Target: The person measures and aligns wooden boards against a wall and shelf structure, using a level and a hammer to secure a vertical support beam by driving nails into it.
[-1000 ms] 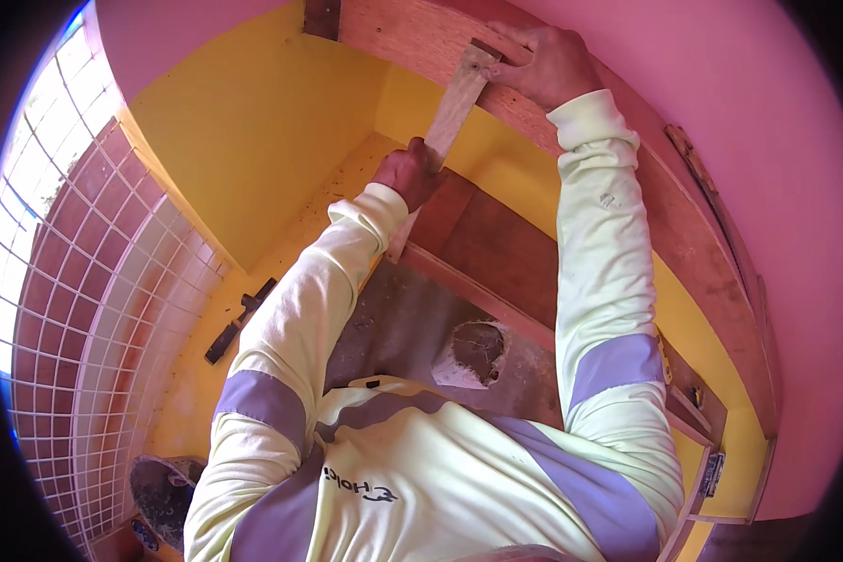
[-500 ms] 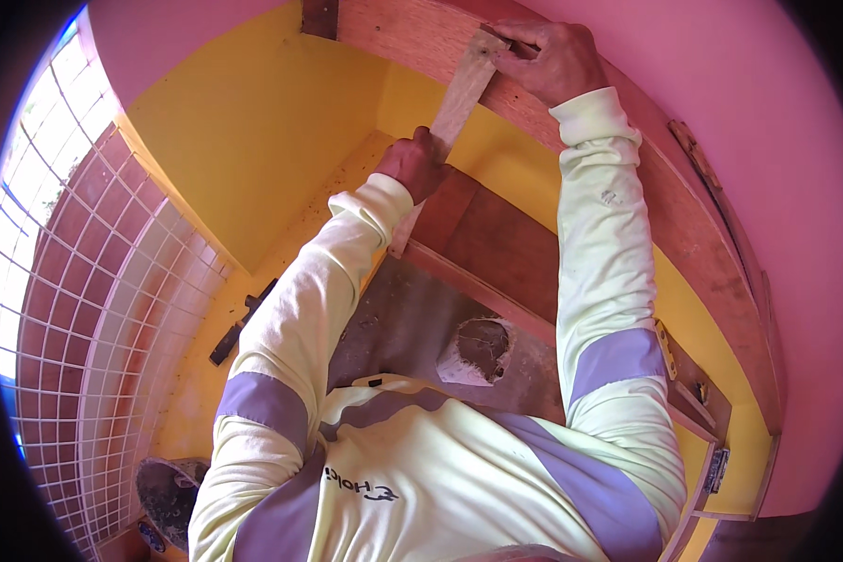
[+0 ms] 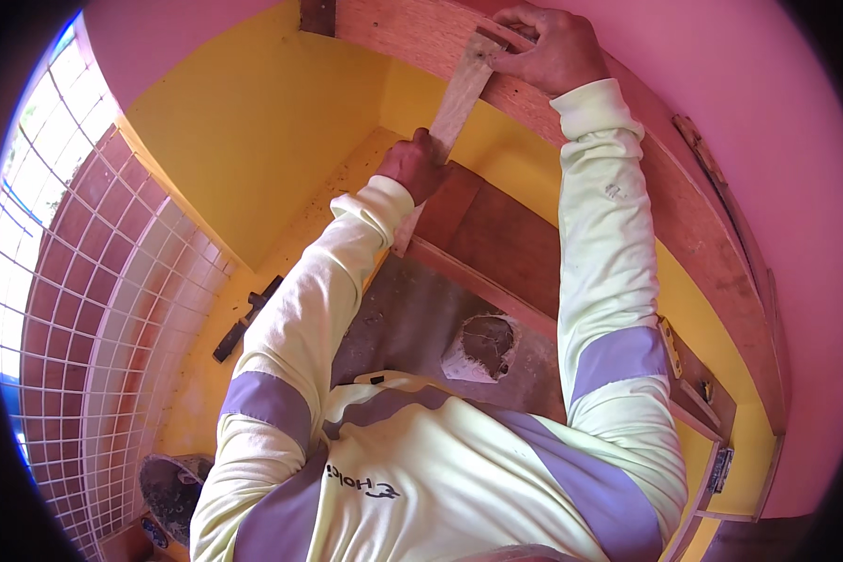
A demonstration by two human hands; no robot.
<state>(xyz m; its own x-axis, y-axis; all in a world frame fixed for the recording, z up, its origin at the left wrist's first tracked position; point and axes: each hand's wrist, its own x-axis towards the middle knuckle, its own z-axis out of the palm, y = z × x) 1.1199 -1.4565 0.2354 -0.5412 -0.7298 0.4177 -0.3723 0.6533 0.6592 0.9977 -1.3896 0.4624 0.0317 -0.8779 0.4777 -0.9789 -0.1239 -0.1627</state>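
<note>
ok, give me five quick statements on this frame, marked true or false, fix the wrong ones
1. The left hand grips the wooden strip partway along its length. True.
2. The right hand hangs below the left one. False: it is higher in view, at the strip's upper end, by the reddish board.
3. A yellow wall shows to the left of the strip. True.
4. The black tool lies to the right of both arms. False: it lies left of the left sleeve.
5. The right sleeve is pale with a purple band. True.
</note>
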